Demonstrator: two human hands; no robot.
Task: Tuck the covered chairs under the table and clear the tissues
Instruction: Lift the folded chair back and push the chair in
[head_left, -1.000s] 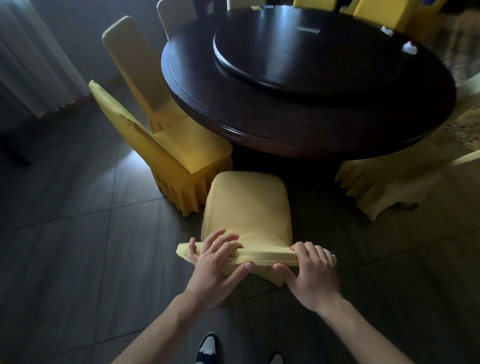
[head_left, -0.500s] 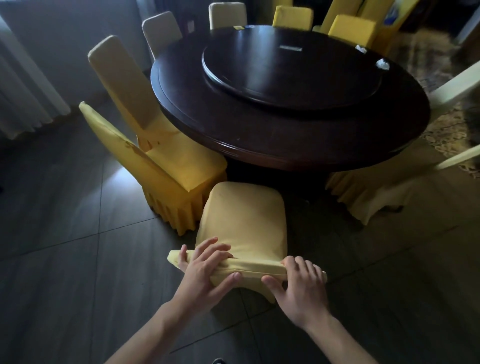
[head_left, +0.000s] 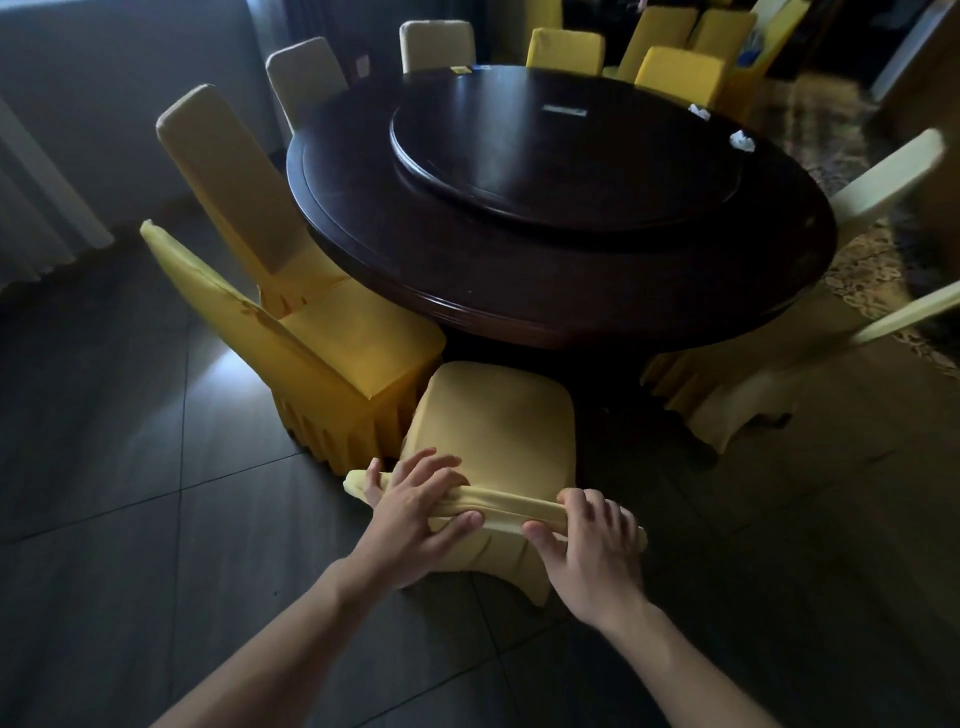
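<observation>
Gripping the chair (head_left: 493, 431) top edge, left hand (head_left: 410, 514) and right hand (head_left: 597, 551) fingers closed; seat just short of the tabletop (head_left: 519, 280) rim.

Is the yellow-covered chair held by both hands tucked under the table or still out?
Out: the chair seat lies short of the round table edge.

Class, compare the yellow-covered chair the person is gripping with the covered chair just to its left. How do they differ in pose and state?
The gripped chair faces the table squarely; the left chair is angled. The left hand and right hand clasp the gripped chair's top; nothing touches the left chair. Both wear yellow covers.
</observation>
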